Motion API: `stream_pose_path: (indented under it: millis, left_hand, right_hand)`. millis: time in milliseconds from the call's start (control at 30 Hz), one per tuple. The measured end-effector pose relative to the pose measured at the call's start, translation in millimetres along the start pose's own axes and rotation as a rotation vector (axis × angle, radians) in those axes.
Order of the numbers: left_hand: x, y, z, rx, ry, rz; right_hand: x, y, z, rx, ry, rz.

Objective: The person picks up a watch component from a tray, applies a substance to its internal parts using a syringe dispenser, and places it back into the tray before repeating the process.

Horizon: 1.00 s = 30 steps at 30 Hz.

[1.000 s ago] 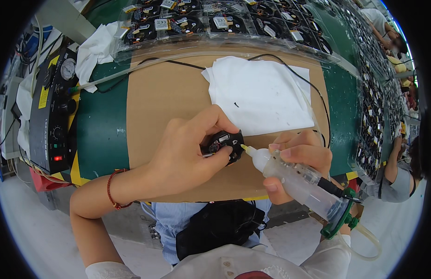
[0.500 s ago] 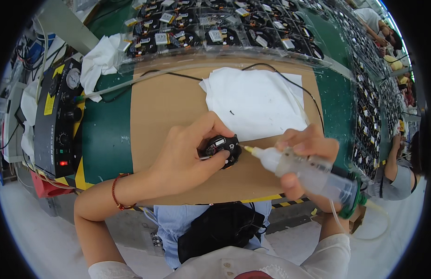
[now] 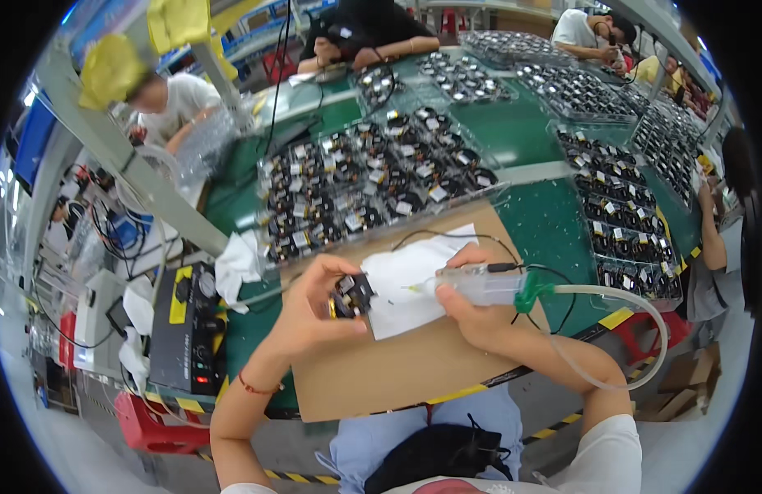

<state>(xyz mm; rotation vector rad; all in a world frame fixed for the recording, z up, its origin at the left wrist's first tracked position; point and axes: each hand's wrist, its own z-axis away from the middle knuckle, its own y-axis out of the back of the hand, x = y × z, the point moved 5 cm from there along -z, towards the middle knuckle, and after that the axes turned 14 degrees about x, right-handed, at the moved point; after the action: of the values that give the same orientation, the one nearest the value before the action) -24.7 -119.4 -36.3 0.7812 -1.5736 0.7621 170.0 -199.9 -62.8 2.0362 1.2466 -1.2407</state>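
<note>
Over the brown board (image 3: 397, 370), left fingers (image 3: 336, 276) pinch a small black fan (image 3: 352, 295); right fingers (image 3: 455, 300) clasp a clear syringe (image 3: 480, 286).

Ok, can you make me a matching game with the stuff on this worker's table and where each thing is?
Things:
1. small black fan
2. clear syringe dispenser
3. white cloth
4. black control box

Places:
A. lying on the brown cardboard sheet
B. in the left hand
C. at the table's left end
D. in the right hand

Pairs: 1-B, 2-D, 3-A, 4-C
</note>
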Motion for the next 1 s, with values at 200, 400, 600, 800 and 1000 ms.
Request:
stream_pose_path:
  millis: [200, 400, 600, 800, 1000]
  left_hand:
    - [14, 48, -106, 0.141, -0.254, -0.743]
    - [-7, 57, -151, 0.149, -0.303, -1.041]
    - [10, 46, -139, 0.232, -0.597, -1.213]
    - [-4, 2, -65, -0.177, -0.068, -1.306]
    - [-9, -14, -27, -0.178, -0.643, -1.361]
  right_hand:
    - [-18, -4, -2, 0.01, 0.162, 0.029]
    - [-9, -11, -1, -0.049, 0.16, 0.04]
    - [-10, -12, -2, -0.03, 0.082, -0.009]
    - [-1, -10, -6, 0.007, 0.062, 0.015]
    - [-2, -16, -3, -0.018, 0.033, -0.029]
